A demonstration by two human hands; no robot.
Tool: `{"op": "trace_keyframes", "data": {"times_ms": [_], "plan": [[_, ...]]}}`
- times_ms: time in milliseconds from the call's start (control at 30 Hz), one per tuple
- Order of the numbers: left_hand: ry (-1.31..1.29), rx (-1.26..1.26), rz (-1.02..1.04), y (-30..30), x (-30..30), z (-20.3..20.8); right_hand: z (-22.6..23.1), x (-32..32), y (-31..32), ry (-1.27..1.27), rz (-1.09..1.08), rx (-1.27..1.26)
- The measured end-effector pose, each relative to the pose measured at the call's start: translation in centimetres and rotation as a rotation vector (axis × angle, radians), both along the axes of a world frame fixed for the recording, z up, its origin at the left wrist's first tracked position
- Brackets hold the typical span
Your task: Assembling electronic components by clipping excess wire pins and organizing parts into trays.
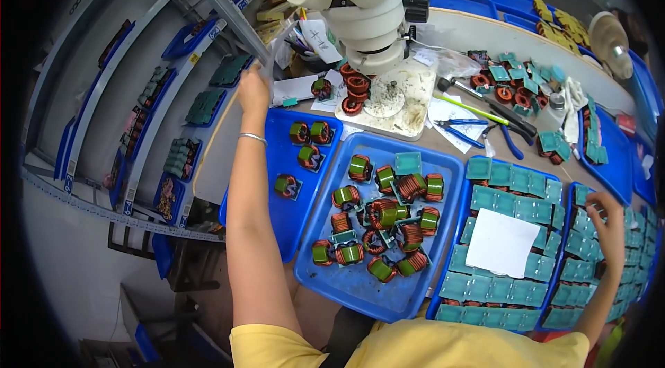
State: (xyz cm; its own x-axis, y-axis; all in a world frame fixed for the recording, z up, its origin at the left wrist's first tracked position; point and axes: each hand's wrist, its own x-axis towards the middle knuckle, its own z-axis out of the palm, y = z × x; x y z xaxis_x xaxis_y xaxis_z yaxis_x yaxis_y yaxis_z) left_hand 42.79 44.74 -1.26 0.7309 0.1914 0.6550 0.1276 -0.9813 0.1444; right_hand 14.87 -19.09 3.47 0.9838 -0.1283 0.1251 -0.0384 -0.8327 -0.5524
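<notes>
My left hand (255, 88) is stretched out to the far left, beside the shelf's metal post. Its fingers are closed at the upper end of a thin tan edge or strip; what they hold is hidden. A blue tray (276, 219) under that forearm carries several green-and-copper wound coils (309, 157). My right hand (608, 224) is over the far-right tray of green circuit boards (580, 246), fingers bent and a little apart, with nothing visible in them. Between my arms, a second blue tray (320, 292) holds many coils mounted on small boards (382, 214).
A white microscope (360, 18) stands at the back centre, with red coils (356, 84) on its base. Pliers (463, 134), screwdrivers and loose boards lie to its right. White paper (501, 243) covers part of a board tray. Shelves (135, 111) rise at left; another person works far back.
</notes>
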Motion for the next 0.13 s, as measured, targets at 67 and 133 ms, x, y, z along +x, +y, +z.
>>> {"op": "trace_keyframes", "data": {"times_ms": [67,133], "plan": [[0.059,-0.100,-0.077,-0.4,1.1,-1.4,0.0,-0.1,0.2,0.002,0.006,-0.001],[0.183,-0.294,-0.230,-1.9,2.5,-2.7,0.3,-0.3,0.6,0.066,-0.032,0.019]]}}
